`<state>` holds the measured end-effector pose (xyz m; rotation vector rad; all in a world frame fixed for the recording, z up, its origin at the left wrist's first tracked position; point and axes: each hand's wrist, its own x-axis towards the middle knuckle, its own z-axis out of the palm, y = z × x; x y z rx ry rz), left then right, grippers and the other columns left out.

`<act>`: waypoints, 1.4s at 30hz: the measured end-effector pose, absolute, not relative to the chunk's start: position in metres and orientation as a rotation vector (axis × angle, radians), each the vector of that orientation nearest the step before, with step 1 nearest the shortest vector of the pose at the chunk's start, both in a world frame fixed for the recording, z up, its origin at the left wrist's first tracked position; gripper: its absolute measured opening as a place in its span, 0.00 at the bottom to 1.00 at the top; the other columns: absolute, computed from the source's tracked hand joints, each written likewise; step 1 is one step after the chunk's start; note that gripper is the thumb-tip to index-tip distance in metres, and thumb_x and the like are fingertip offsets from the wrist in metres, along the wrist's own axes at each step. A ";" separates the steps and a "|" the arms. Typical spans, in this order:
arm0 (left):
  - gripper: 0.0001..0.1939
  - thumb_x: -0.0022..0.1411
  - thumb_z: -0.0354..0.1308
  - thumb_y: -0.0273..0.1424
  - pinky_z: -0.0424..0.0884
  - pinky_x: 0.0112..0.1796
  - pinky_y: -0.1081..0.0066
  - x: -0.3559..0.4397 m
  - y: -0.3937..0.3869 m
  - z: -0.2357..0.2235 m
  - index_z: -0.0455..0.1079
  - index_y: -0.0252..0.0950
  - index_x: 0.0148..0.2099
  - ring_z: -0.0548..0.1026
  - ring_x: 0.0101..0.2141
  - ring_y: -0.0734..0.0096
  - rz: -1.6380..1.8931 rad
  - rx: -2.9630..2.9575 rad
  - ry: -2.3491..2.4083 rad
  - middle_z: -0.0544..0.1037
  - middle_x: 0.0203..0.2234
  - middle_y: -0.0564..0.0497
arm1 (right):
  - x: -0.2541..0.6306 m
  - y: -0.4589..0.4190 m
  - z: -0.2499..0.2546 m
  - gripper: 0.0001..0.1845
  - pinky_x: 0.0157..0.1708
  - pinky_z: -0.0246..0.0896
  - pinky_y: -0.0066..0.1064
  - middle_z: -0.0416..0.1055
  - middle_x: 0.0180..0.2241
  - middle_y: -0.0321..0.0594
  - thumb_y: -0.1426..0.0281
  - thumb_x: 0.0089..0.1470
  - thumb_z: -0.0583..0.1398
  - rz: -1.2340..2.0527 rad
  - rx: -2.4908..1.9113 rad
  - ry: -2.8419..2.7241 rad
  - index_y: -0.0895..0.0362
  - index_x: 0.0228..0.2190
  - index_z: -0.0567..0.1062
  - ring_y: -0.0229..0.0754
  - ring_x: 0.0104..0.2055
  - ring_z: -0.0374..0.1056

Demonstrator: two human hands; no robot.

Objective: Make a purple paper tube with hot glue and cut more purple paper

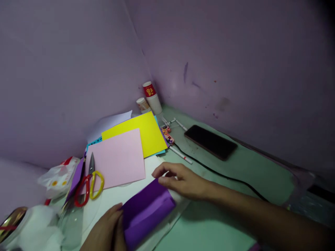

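**Two bare hands at a partly folded sheet of purple paper**

The left hand [106,230] comes in from the bottom edge, its thumb and fingers clamped on the left end of the purple paper [146,205]. The right hand [180,178] reaches in from the right, forearm slanting across the pale green table [206,226]. Its index finger arches above the thumb with a gap between them, and the thumb is at the paper's far right corner; whether it grips there, I cannot tell.

The one purple sheet spans the space between the hands, over a white surface at the near side, with a paler strip bent along its near edge.

Beyond the left hand lies one pair of scissors [91,173], with one red and one yellow handle loop, its blades on one pink sheet [120,160]. One yellow sheet [146,134] shows behind that. To the right are one dark-screened smartphone [210,142], one black cable [225,176] and one white pen with a red band [180,154]; more white pens farther back overlap too much to count.
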<state>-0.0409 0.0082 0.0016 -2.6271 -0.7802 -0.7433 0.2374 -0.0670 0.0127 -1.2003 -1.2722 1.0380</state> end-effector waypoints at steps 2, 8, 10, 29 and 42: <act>0.14 0.57 0.54 0.22 0.75 0.39 0.65 -0.033 -0.004 0.000 0.68 0.41 0.45 0.78 0.36 0.65 -0.880 -2.566 -0.870 0.79 0.37 0.49 | 0.242 -0.072 0.020 0.06 0.35 0.63 0.31 0.73 0.31 0.40 0.69 0.47 0.64 0.921 -1.150 -1.344 0.59 0.29 0.74 0.38 0.33 0.68; 0.15 0.56 0.56 0.19 0.72 0.40 0.66 -0.019 -0.010 0.004 0.67 0.36 0.46 0.76 0.37 0.66 -0.983 -2.564 -0.754 0.78 0.36 0.46 | 0.233 -0.084 0.024 0.08 0.39 0.58 0.35 0.74 0.33 0.39 0.69 0.45 0.65 0.361 -0.826 -2.095 0.57 0.31 0.73 0.41 0.37 0.65; 0.16 0.55 0.57 0.17 0.72 0.41 0.66 -0.019 -0.009 0.006 0.67 0.35 0.46 0.76 0.37 0.66 -1.022 -2.571 -0.734 0.77 0.37 0.45 | 0.225 -0.085 0.019 0.15 0.41 0.57 0.39 0.72 0.39 0.42 0.72 0.44 0.64 0.252 -0.915 -2.216 0.57 0.37 0.72 0.44 0.41 0.63; 0.17 0.59 0.50 0.30 0.47 0.55 0.38 -0.013 -0.028 0.033 0.65 0.33 0.51 0.57 0.59 0.49 -0.824 -2.705 -0.558 0.70 0.52 0.37 | 0.194 -0.088 -0.004 0.12 0.23 0.46 0.32 0.63 0.16 0.35 0.80 0.47 0.51 -0.149 -1.005 -2.143 0.56 0.18 0.65 0.37 0.19 0.54; 0.12 0.57 0.42 0.19 0.52 0.57 0.47 -0.022 -0.043 -0.010 0.66 0.33 0.35 0.71 0.43 0.63 -0.884 -2.881 -0.399 0.77 0.34 0.44 | 0.198 -0.099 0.019 0.21 0.52 0.53 0.43 0.75 0.35 0.42 0.55 0.56 0.54 0.097 -0.876 -2.259 0.60 0.40 0.72 0.44 0.40 0.67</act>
